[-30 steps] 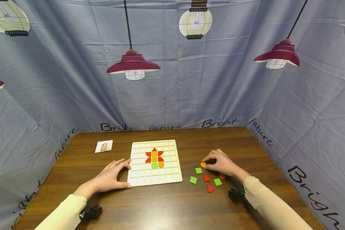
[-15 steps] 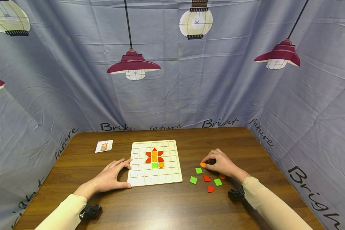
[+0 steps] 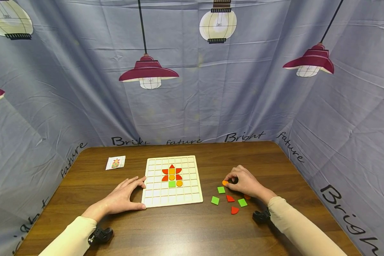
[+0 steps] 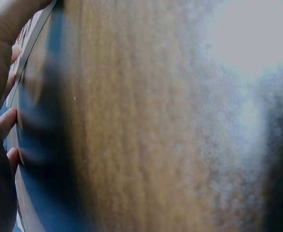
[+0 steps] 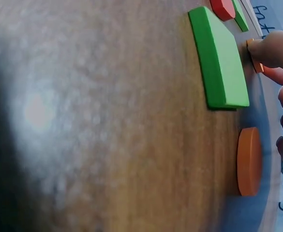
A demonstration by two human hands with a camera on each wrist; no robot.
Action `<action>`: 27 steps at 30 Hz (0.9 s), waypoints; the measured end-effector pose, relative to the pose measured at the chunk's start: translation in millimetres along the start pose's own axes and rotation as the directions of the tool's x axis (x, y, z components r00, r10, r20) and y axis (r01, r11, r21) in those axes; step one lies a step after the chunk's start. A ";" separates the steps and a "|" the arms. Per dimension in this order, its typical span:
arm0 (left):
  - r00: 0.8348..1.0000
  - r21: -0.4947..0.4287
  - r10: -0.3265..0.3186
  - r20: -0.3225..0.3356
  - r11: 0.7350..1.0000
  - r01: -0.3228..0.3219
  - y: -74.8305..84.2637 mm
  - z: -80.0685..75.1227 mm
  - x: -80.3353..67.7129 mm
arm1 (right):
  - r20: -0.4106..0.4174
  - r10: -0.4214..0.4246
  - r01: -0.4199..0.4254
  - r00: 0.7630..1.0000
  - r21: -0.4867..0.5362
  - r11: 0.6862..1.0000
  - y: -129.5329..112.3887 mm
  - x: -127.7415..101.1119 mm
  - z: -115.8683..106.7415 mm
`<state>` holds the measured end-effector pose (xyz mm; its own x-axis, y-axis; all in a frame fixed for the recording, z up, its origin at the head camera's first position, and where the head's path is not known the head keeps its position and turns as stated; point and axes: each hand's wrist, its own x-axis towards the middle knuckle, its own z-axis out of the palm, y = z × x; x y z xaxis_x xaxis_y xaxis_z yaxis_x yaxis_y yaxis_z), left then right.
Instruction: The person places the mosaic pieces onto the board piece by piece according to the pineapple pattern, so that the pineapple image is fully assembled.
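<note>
Orange disc [image 3: 225, 182], right of the grid board [image 3: 171, 192]: our right hand [image 3: 245, 182] pinches it; lift cleanly, left hand [image 3: 123, 197] fingers spread, bracing board.

The left hand [image 3: 125, 196] lay flat with fingers spread and relaxed, forearm stretched forward. The right hand [image 3: 245, 182] arched, fingertips curled together in a pinch, wrist low.
</note>
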<state>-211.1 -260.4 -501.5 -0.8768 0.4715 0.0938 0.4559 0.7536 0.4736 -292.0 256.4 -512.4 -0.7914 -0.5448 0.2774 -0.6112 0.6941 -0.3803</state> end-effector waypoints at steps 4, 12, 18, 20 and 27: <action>1.000 0.003 0.000 0.002 1.000 0.000 0.1 -0.2 0.3 | -0.017 0.013 -0.013 1.000 0.000 1.000 -3.0 2.1 1.2; 1.000 0.008 -0.003 0.001 1.000 0.003 -1.1 0.2 -0.4 | -0.015 0.000 0.001 1.000 0.026 1.000 -29.1 32.5 8.3; 1.000 0.006 -0.007 0.004 1.000 0.007 -0.5 0.2 -0.4 | -0.006 -0.070 0.071 0.998 0.067 0.995 -65.4 65.4 25.0; 1.000 0.003 -0.006 0.006 1.000 0.006 0.1 -0.1 -0.1 | -0.009 -0.105 0.105 0.994 0.075 0.992 -77.9 74.7 32.2; 1.000 -0.002 -0.010 0.012 1.000 0.010 0.4 -0.1 0.4 | 0.019 -0.165 0.164 0.986 0.027 0.986 -117.5 102.5 59.1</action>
<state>-211.3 -260.0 -501.2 -0.8797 0.4690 0.0787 0.4465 0.7574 0.4765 -300.4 91.3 -491.5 -0.6795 -0.6606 0.3194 -0.7322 0.5824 -0.3532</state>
